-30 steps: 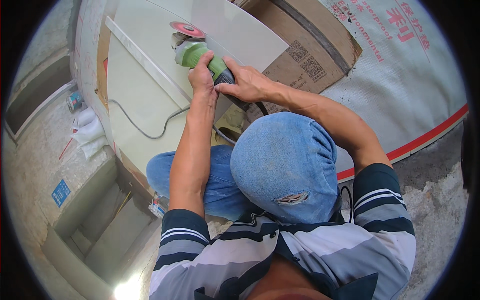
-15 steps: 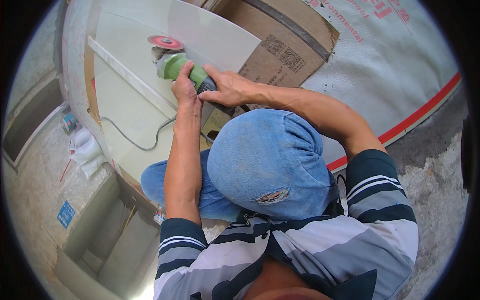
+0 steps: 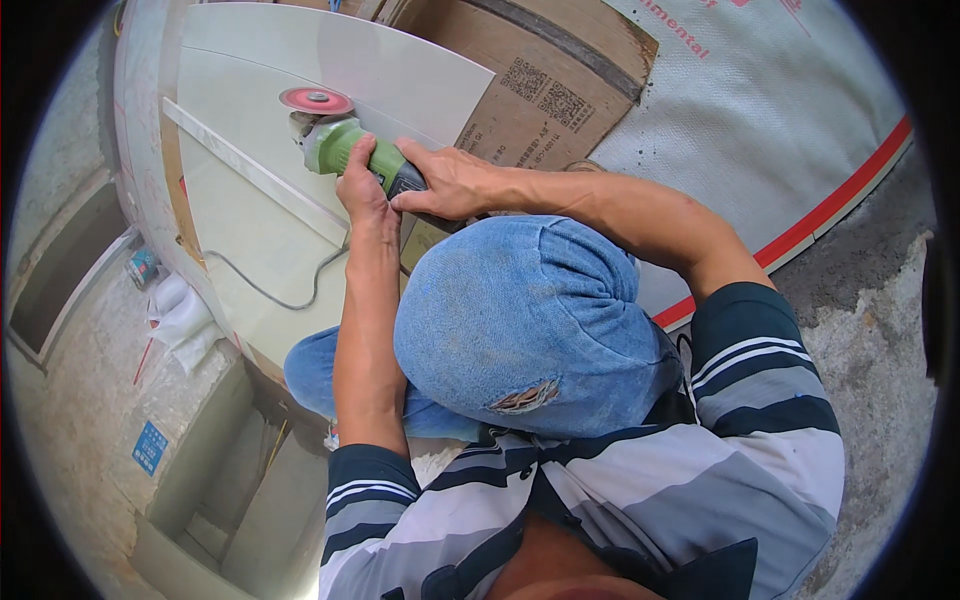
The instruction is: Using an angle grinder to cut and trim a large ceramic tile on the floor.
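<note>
Both of my hands are wrapped round a green and black angle grinder (image 3: 340, 146) with a red cutting disc (image 3: 317, 101). My left hand (image 3: 366, 187) grips the green body near its head. Behind it, my right hand (image 3: 447, 183) holds the dark rear part. The disc stands over a large pale tile (image 3: 250, 70), close to a thin line across its surface; whether it touches the tile I cannot tell. A narrow white strip (image 3: 255, 173) lies slanting on the pale surface, left of my left forearm.
A grey cord (image 3: 290, 298) curls across the pale surface. Flattened cardboard (image 3: 545, 95) lies beyond my right hand, beside a grey protective sheet (image 3: 780, 130) with a red edge. At the left are white bags (image 3: 180, 315) and a recessed pit (image 3: 235, 470).
The grinder and both hands sit slightly lower and further left in the picture, while the view itself has shifted a little. My grip looks the same.
</note>
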Action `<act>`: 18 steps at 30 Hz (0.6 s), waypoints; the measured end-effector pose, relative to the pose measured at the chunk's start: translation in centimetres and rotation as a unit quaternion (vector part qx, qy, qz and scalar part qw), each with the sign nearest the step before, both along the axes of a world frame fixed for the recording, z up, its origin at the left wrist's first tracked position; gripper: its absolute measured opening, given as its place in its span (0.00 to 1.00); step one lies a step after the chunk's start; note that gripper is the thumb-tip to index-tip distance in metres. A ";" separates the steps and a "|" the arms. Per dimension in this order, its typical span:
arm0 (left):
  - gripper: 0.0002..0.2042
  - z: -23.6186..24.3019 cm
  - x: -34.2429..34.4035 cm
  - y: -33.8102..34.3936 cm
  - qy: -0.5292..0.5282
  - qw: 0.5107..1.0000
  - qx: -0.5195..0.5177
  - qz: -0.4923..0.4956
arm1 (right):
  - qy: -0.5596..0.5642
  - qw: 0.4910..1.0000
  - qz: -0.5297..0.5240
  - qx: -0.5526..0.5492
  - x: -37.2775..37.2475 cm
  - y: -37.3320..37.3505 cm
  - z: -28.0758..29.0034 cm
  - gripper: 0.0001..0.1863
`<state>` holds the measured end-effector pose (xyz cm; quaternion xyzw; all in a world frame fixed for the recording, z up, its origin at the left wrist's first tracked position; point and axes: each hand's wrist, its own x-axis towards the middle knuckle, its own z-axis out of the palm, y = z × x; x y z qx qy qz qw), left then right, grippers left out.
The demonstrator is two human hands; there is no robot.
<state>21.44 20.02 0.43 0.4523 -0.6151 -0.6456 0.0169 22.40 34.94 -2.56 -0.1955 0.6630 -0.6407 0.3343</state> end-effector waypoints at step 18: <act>0.10 0.0 1.2 1.2 -0.011 1.000 0.004 0.005 | -0.017 1.000 0.011 -0.019 0.9 1.3 -0.1 0.40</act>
